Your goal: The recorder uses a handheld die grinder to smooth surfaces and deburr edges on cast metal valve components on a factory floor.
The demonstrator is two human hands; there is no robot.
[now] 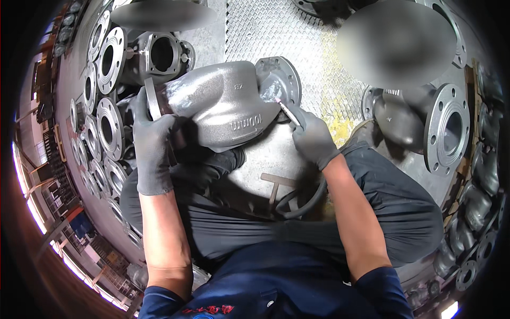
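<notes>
A grey cast-metal valve body with raised lettering lies tilted in front of me, a round flange at its right end. My left hand, in a grey glove, is closed round the flange at its left end. My gloved right hand grips a slim pen-shaped tool, which looks like a pencil grinder. Its pinkish tip is at the neck beside the right flange, where the metal is brighter. The palm side of both hands is hidden.
A T-shaped metal bar and a dark hose lie between my legs. Several flanged castings stand stacked at left, and another valve body sits at right. Under the work is a patterned metal plate. Two patches above are blurred.
</notes>
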